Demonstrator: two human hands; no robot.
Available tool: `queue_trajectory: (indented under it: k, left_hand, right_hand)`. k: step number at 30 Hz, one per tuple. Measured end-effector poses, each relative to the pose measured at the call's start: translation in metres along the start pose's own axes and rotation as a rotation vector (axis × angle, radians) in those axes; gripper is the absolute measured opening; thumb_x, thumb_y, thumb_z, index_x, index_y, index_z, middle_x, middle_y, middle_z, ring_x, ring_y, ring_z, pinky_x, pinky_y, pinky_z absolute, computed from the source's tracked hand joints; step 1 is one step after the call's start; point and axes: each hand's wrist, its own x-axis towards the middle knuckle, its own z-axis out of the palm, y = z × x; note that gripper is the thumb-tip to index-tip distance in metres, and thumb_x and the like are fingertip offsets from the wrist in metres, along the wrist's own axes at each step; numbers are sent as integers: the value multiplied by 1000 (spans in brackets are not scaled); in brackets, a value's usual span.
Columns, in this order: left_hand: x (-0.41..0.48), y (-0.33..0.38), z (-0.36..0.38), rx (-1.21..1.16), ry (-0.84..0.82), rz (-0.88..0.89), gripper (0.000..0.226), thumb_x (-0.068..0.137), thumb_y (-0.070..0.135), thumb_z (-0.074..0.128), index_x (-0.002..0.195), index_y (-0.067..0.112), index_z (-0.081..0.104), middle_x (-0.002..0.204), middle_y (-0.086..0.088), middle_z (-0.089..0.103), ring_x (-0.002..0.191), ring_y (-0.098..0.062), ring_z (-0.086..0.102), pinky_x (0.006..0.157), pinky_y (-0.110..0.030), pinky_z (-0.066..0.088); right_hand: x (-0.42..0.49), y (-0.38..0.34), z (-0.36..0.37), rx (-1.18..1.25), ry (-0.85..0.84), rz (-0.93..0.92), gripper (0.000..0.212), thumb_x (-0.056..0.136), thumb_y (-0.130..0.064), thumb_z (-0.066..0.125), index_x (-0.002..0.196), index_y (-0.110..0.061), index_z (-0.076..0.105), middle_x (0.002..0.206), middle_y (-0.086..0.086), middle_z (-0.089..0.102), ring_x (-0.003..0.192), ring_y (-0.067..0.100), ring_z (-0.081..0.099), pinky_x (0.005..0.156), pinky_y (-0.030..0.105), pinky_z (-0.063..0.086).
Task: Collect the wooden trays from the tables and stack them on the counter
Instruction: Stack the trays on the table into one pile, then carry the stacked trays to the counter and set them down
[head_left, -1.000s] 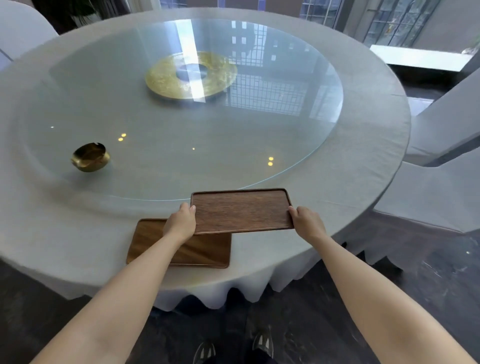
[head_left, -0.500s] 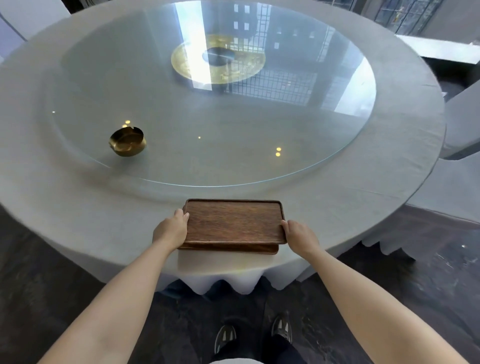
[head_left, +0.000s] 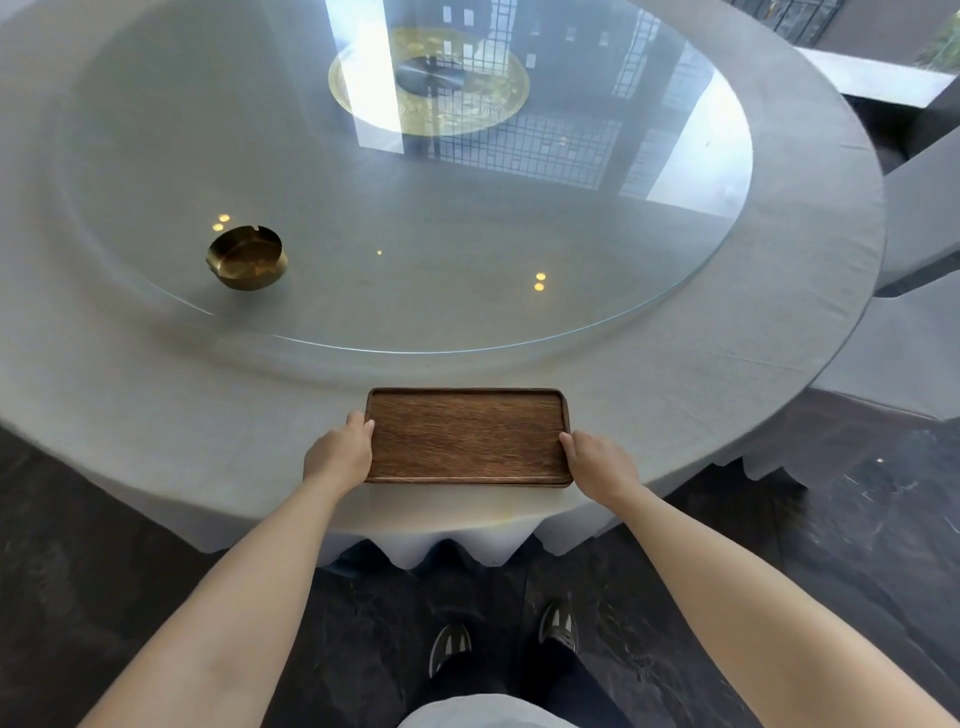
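A dark wooden tray (head_left: 466, 435) lies near the front edge of the round table (head_left: 208, 426), squarely covering a second wooden tray beneath it, of which only a thin front edge (head_left: 467, 485) shows. My left hand (head_left: 340, 451) grips the stack's left short end. On the right short end my right hand (head_left: 597, 460) holds the same stack. The fingers of both hands curl over the tray rims.
The table wears a grey cloth and carries a big glass turntable (head_left: 649, 291) with a gold centre disc (head_left: 467, 104). A brass ashtray (head_left: 247, 257) sits on the glass at the left. Cloth-covered chairs (head_left: 914, 332) stand to the right. Dark floor and my shoes (head_left: 558, 621) lie below.
One second ago I held the upper tray offset above the lower one. It has since been set down and lined up on the lower tray, and both hands now grip the stack's ends.
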Motion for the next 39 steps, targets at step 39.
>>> queue_trajectory:
  k: [39]
  left_hand:
    - [-1, 19, 4, -359, -114, -92, 60, 91, 51, 42, 100, -4, 63, 92, -19, 66, 69, -33, 62, 64, -35, 51]
  right_hand:
    - [-2, 13, 13, 809, -29, 296, 45, 90, -52, 45, 90, -8, 50, 70, 2, 53, 53, 14, 50, 47, 23, 41]
